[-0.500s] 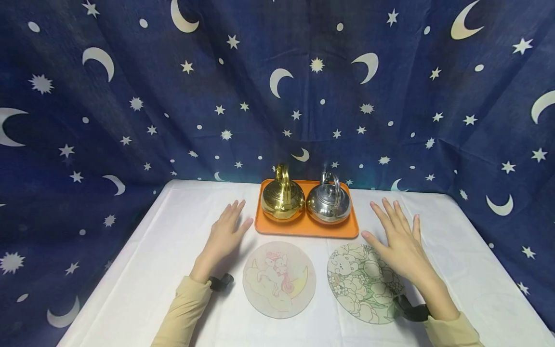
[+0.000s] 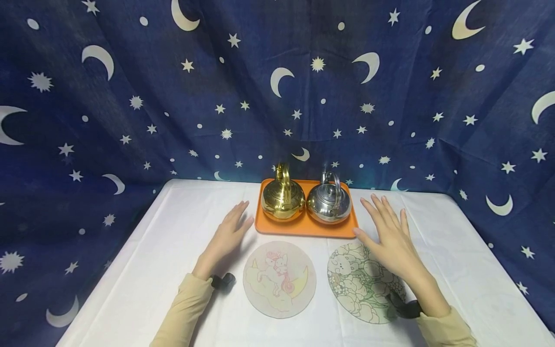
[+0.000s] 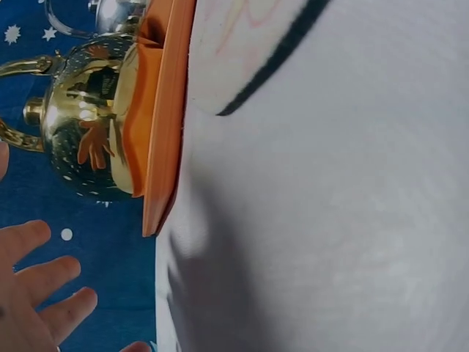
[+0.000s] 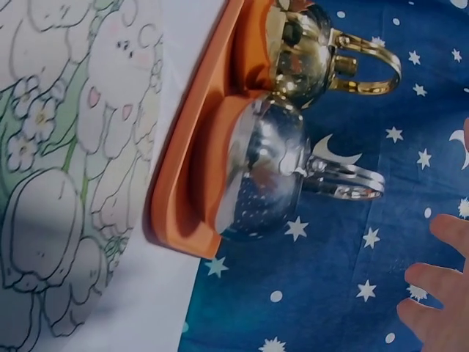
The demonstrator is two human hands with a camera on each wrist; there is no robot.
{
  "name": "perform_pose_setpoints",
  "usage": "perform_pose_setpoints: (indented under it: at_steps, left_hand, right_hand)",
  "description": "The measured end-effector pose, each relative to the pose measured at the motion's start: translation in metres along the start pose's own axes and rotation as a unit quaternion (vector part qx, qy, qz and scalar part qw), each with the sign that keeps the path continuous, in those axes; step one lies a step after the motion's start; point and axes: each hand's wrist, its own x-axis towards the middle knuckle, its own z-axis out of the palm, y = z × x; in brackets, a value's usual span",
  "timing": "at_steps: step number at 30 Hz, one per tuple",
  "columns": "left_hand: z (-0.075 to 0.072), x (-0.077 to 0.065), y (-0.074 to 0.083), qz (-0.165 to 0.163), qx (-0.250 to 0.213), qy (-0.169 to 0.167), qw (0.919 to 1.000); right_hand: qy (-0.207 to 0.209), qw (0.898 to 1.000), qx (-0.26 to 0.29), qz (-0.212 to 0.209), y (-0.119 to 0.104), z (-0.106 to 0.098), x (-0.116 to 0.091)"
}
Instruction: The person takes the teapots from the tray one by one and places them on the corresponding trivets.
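Side by side on an orange tray (image 2: 308,230) stand a gold kettle (image 2: 283,200) and a silver kettle (image 2: 328,205), their handles upright. My left hand (image 2: 226,235) hovers to the left of the tray, fingers extended and holding nothing. On the other side, my right hand (image 2: 392,238) is raised with fingers spread, its thumb close to the tray's right front corner. It touches neither kettle. In the left wrist view the gold kettle (image 3: 88,121) mirrors a hand; the right wrist view has the silver kettle (image 4: 267,169) nearest to the fingers.
Two round mats lie in front of the tray: a pale one with a pink unicorn picture (image 2: 279,284) and a green floral one (image 2: 355,289), partly under the right hand. A white cloth (image 2: 143,289) covers the table. Behind it hangs a blue star-and-moon curtain (image 2: 243,62).
My right hand has moved left, nearer the tray and the silver kettle. The left hand has shifted slightly to the right. The kettles, tray and mats stay in place.
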Motion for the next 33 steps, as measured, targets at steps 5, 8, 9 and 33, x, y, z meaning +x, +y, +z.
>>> perform_pose_setpoints:
  at_steps: [5, 8, 9, 33]
  left_hand:
    - [0.002, 0.003, -0.003, -0.004, -0.020, -0.016, 0.9997]
    - [0.003, 0.004, -0.004, -0.005, -0.028, -0.021, 0.9994]
    - [0.003, 0.004, -0.005, -0.004, -0.030, -0.021, 0.9993]
    - [0.006, 0.020, -0.012, -0.009, -0.054, -0.055, 0.9970]
  right_hand:
    - [0.001, 1.000, 0.007, -0.006, -0.006, 0.000, 0.005]
    - [0.002, 1.000, 0.010, -0.014, -0.009, 0.001, 0.007]
    - [0.002, 1.000, 0.011, -0.017, -0.010, 0.001, 0.008]
    - [0.010, 0.998, 0.052, -0.040, -0.041, 0.011, 0.033]
